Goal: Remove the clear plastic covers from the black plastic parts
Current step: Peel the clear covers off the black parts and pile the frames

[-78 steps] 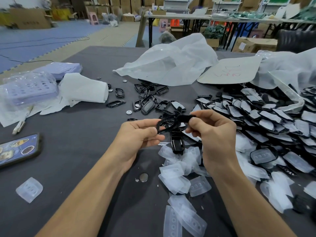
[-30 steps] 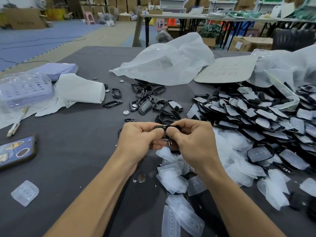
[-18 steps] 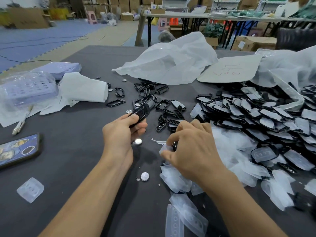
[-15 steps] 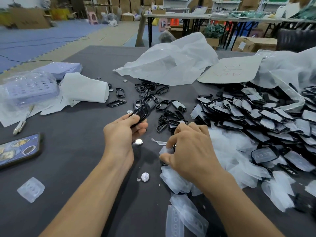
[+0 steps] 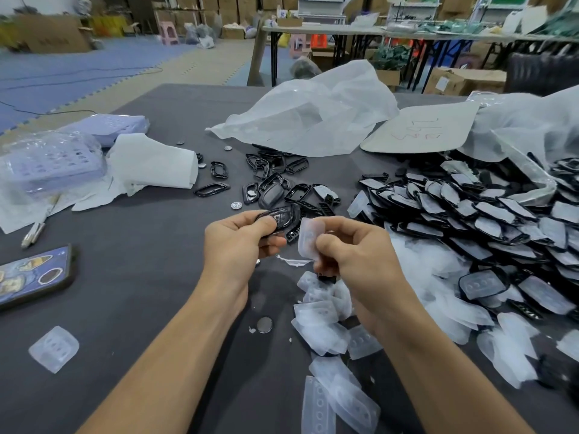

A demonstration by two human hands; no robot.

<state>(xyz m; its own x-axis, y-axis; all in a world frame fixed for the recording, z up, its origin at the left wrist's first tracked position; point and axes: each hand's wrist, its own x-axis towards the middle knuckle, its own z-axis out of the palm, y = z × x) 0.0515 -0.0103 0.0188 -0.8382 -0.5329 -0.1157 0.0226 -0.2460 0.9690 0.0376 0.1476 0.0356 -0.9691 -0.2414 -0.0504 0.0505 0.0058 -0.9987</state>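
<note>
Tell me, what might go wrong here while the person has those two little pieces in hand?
The left hand holds the black part only at its fingertips, so it could slip and fall. The clear cover pinched by the right hand may land among the loose covers, which lie against the pile of still-covered parts, so done and undone could mix. A forearm might sweep the round metal disc away.

Hands [image 5: 300, 245] with black part [image 5: 280, 218], clear cover [image 5: 310, 238]
</note>
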